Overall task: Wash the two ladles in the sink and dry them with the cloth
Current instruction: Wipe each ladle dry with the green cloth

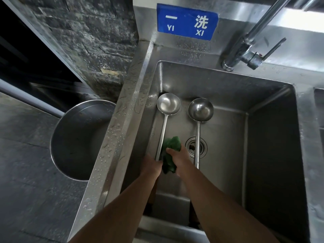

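Two steel ladles lie in the steel sink point(263, 137), bowls pointing away from me. The left ladle point(168, 106) runs along the sink's left wall, and my left hand point(151, 164) grips its handle low down. My right hand point(177, 156) holds a crumpled green cloth point(172, 146) pressed against that same handle, just above my left hand. The right ladle point(200, 109) rests untouched, its handle crossing the drain point(196, 147). The lower ends of both handles are hidden behind my forearms.
A chrome faucet point(245, 48) with a lever stands at the sink's back right; no water runs. A blue sign point(186, 21) hangs on the backsplash. A large steel basin point(78, 139) sits on the floor left of the wet sink rim. A second sink edge shows far right.
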